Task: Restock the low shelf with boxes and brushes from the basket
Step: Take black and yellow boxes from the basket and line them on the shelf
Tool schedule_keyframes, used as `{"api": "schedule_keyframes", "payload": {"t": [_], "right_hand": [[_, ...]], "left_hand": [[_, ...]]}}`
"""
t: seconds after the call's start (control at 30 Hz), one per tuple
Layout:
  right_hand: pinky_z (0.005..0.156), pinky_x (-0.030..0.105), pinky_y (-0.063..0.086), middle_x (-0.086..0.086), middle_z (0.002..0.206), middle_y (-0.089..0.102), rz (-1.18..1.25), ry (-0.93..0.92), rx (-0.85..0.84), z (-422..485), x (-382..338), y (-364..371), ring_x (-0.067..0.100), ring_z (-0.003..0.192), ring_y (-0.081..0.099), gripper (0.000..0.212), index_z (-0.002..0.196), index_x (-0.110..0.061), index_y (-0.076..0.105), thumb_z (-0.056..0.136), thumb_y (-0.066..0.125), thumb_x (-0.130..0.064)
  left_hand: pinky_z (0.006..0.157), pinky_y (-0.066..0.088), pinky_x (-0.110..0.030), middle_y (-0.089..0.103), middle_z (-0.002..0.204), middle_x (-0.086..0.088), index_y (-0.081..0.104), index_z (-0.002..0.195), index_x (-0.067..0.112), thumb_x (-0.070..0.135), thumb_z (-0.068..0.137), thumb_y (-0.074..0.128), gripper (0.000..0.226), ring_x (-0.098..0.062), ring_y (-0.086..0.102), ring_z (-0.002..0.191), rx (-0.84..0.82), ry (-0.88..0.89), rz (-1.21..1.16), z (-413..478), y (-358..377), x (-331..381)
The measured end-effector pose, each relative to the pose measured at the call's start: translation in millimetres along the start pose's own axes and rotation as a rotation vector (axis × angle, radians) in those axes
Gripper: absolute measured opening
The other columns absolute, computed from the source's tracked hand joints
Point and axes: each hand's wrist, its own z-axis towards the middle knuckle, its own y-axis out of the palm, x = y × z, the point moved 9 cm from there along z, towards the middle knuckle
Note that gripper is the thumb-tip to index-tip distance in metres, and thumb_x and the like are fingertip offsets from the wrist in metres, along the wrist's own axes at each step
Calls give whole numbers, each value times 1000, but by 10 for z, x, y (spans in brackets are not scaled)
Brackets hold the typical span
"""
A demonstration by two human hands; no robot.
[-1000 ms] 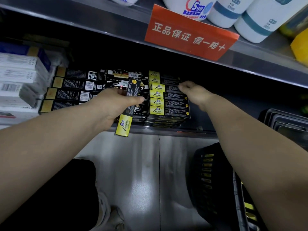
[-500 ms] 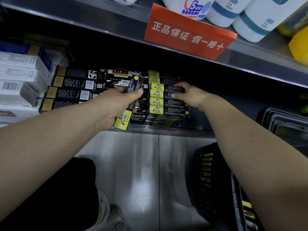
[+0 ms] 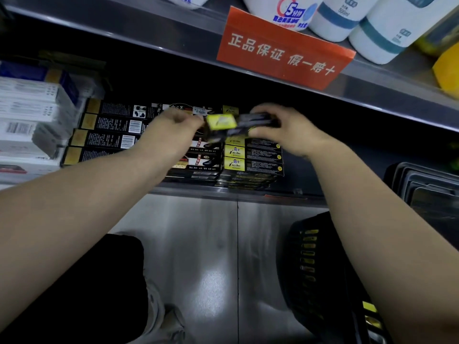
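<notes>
A black box with a yellow end (image 3: 222, 121) lies level, just above the stack of matching black-and-yellow boxes (image 3: 252, 155) on the low shelf (image 3: 198, 191). My left hand (image 3: 171, 131) pinches its yellow end; the view is blurred there. My right hand (image 3: 285, 131) grips the black half from the right. The black basket (image 3: 308, 264) stands on the floor under my right forearm, with yellow-ended boxes showing inside it.
Black boxes with gold ends (image 3: 104, 139) fill the shelf to the left, white boxes (image 3: 27, 115) beyond them. The upper shelf's edge carries a red sign (image 3: 283, 53) under white bottles (image 3: 387, 28). Dark stacked trays (image 3: 427, 192) sit at the right. My knee and shoe are below.
The box in my left hand swung from upright to level and rose above the stack. My right hand left the stack and took hold of the box's black half.
</notes>
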Motion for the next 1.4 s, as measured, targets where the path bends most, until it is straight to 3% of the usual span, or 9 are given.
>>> {"api": "schedule_keyframes", "payload": {"t": [0.1, 0.27, 0.37, 0.47, 0.6, 1.0, 1.17, 1.27, 1.4], "right_hand": [[76, 10, 31, -4, 114, 52, 3, 161, 183, 11, 456, -286, 9, 101, 46, 48, 133, -21, 49, 88, 64, -32], [81, 19, 33, 7, 131, 52, 73, 300, 259, 104, 829, -267, 15, 105, 48, 50, 138, -18, 41, 93, 58, -31], [83, 21, 35, 11, 130, 54, -21, 301, 163, 219, 877, -140, 20, 108, 50, 48, 139, -18, 40, 95, 55, -27], [94, 30, 42, 12, 133, 51, -76, 294, 16, 336, 900, 47, 25, 115, 51, 45, 140, -23, 39, 96, 51, -26], [108, 41, 37, 10, 145, 38, -46, 343, -59, 367, 1012, 160, 30, 128, 44, 48, 142, -33, 33, 96, 47, -40], [88, 27, 42, 6, 125, 53, 9, 305, -27, 377, 1007, 169, 22, 110, 54, 34, 134, -26, 44, 101, 39, -29], [105, 42, 40, 14, 145, 35, -129, 347, -21, 337, 968, 132, 32, 125, 45, 46, 144, -25, 31, 100, 39, -36], [103, 32, 36, 16, 148, 29, -232, 371, -27, 229, 843, 11, 32, 129, 41, 56, 147, -18, 25, 97, 47, -32], [89, 23, 38, 10, 131, 53, -222, 326, -45, -173, 467, -227, 23, 117, 51, 41, 131, -12, 50, 93, 57, -24]], "left_hand": [[59, 30, -14, 53, 89, 14, 56, 116, 23, 30, 93, 50, 25, 3, 46, 79, -27, 58, 33, 19, 17, 46], [57, 38, -7, 58, 100, 10, 56, 119, 19, 23, 92, 53, 28, 3, 50, 79, -138, 69, 110, -23, 189, -22], [43, 33, 3, 55, 93, 14, 57, 117, 19, 21, 91, 53, 26, 4, 49, 75, -157, 58, 129, -26, 211, -48], [49, 37, 0, 57, 96, 11, 57, 115, 20, 21, 91, 53, 25, 4, 50, 76, -162, 53, 146, -18, 209, -66], [52, 39, -7, 56, 94, 14, 57, 115, 21, 22, 91, 53, 24, 3, 51, 76, -177, 42, 151, -10, 220, -76], [64, 38, -19, 58, 94, 12, 57, 105, 26, 23, 89, 54, 16, 0, 52, 80, -243, 42, 199, -55, 321, -106], [60, 36, -16, 59, 92, 11, 57, 105, 25, 22, 90, 54, 16, -1, 53, 80, -247, 63, 203, -110, 366, 1], [59, 37, -14, 62, 96, 8, 59, 106, 23, 21, 90, 55, 16, -4, 58, 89, -270, 104, 206, -206, 492, 125], [56, 42, -15, 63, 92, 8, 60, 101, 23, 21, 90, 55, 11, -7, 58, 79, -339, 261, 290, -453, 791, 394]]}}
